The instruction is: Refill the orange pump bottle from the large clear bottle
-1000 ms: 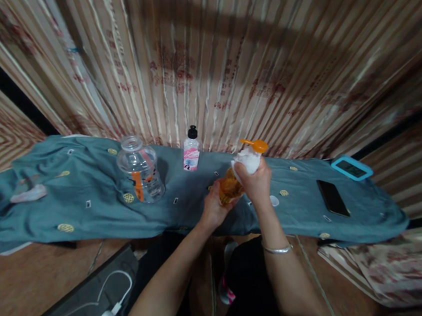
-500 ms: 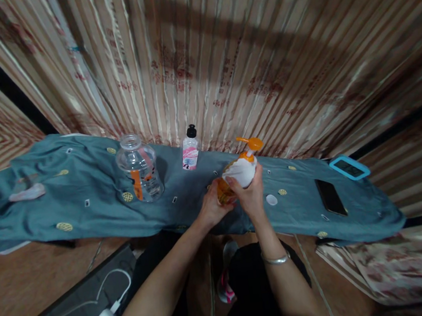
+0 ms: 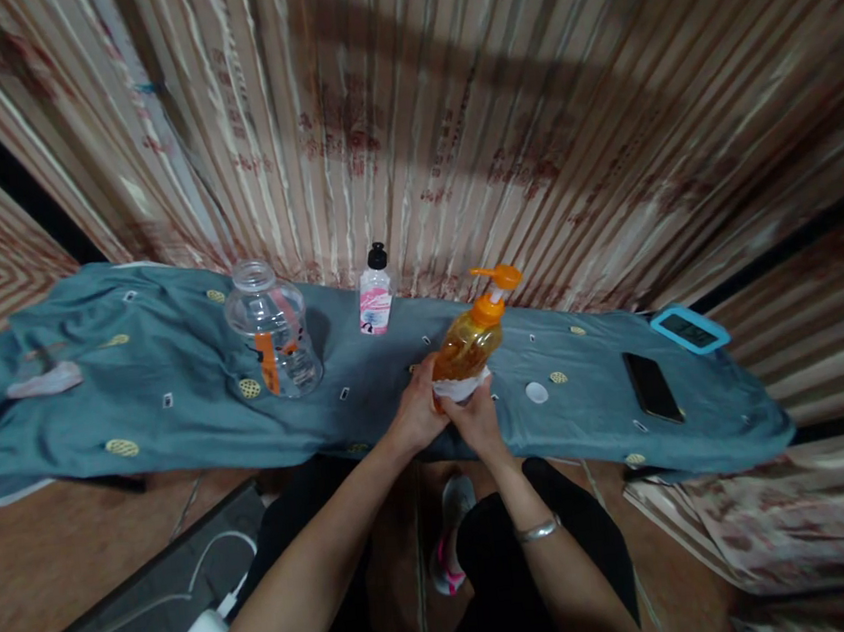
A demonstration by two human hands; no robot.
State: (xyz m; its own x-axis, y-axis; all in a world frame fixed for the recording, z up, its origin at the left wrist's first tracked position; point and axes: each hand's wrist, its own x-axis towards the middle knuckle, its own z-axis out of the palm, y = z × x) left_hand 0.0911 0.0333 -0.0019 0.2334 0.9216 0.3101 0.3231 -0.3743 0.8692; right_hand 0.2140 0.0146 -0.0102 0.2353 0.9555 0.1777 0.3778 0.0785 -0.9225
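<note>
A pump bottle [image 3: 468,343] of amber liquid with an orange pump top tilts to the right above the cloth-covered table. My left hand [image 3: 421,407] is closed around its lower left side. Against the bottle's lower part, my right hand [image 3: 478,415] presses a white wipe [image 3: 461,387], fingers closed on it. Part of the bottle's base is hidden by the wipe and the hands. Behind and to the left stands a small clear bottle [image 3: 375,299] with a pink label and black cap.
A large clear plastic jar [image 3: 273,337] stands left on the blue-green cloth [image 3: 195,380], with a crumpled clear-and-pink wrapper [image 3: 44,380] farther left. To the right lie a white disc [image 3: 537,392], a black phone [image 3: 653,387] and a blue-framed digital clock [image 3: 690,329]. A curtain hangs behind.
My right hand and the wipe have slid down from the bottle's upper part to near its base, baring the amber upper body. The whole view has shifted slightly.
</note>
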